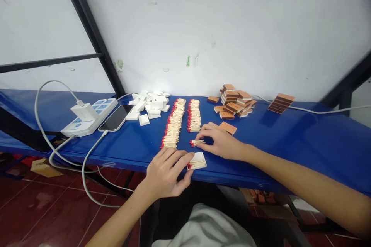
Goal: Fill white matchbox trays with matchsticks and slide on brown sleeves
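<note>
A small white matchbox tray (202,156) lies at the front of the blue table with some matches (197,164) inside, red heads to the left. My left hand (168,171) grips this tray by its left end between thumb and fingers. Just behind it, my right hand (218,141) pinches a small bunch of matches (196,143), red heads pointing left. Beyond my hands, loose matches lie in two long rows, a longer left row (174,125) and a shorter right row (194,115). Beside my right hand lies a flat orange matchbox sleeve (228,127).
White empty trays (153,104) are heaped at the back left. Orange-brown matchboxes (236,100) are piled at the back right, near a striped brown card (281,103). A phone (116,118), a power strip (92,115) and white cables (84,166) occupy the left side.
</note>
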The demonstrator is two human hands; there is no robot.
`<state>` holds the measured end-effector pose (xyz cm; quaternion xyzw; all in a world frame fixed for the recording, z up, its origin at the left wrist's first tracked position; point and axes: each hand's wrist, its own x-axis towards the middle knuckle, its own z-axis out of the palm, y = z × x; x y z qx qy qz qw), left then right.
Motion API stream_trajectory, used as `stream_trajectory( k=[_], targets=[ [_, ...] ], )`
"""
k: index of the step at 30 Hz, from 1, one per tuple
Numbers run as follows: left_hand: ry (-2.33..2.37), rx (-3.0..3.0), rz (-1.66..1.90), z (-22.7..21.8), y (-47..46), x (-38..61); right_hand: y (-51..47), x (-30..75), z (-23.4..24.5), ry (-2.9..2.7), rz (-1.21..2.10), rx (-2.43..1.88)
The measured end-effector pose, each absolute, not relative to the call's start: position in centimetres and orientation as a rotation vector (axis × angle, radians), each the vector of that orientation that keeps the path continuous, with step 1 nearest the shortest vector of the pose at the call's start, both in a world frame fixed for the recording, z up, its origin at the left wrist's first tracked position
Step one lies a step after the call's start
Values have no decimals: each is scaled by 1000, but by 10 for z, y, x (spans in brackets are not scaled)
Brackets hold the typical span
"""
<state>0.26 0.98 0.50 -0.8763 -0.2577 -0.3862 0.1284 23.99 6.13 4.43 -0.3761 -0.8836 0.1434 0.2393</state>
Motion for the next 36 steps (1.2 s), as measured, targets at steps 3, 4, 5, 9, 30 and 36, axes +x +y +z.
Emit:
stream_trajectory(
  k=[3, 4, 5, 9, 30, 36],
  targets=[
    [-754, -2549, -1119, 5, 10, 2, 62, 240, 45, -2437, 346, -1055],
    [-756, -2548, -1118, 5, 10, 2, 62, 240, 46, -2450, 318, -1073],
    [-757, -2548, -1118, 5, 10, 2, 62, 240, 46, -2464, 294, -1086],
    [-758, -2553, -1115, 4, 11, 3, 64, 241, 46, -2481, 289, -1075],
    [-755, -2554, -1105, 3, 11, 2, 63, 244, 42, -2489, 339, -921],
    [-760, -2540, -1109, 5, 10, 3, 61, 246, 45, -2546, 229, -958]
  ],
)
